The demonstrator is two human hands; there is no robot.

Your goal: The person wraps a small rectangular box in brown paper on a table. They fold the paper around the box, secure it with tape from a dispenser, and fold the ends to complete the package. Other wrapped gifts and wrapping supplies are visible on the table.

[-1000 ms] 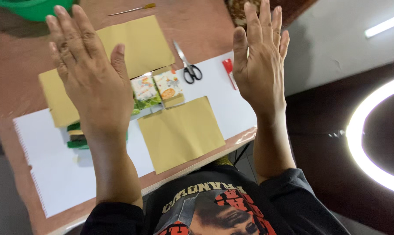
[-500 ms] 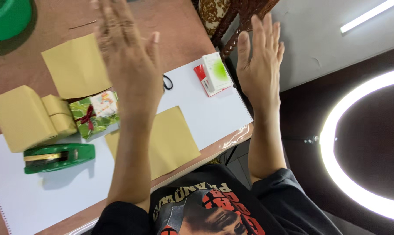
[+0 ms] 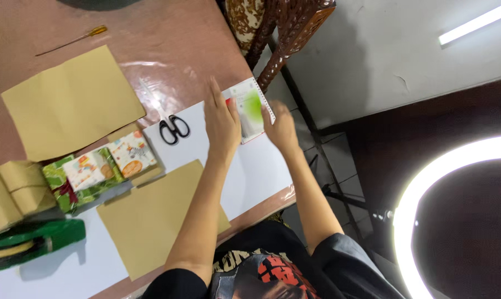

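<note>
Hands: both have dropped from raised, open palms onto the small white-and-green box (image 3: 249, 108) at the table's far right edge. Left hand (image 3: 221, 124) lies flat beside it; right hand (image 3: 280, 128) cups its outer side, grasp unclear. Risk: box sits at the edge; a nudge may tip it off.

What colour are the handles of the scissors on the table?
Black handles on the metal scissors, seen best in the head view.

Matt brown paper sheet (image 3: 68, 102); glossy tabletop (image 3: 167, 50).
</note>
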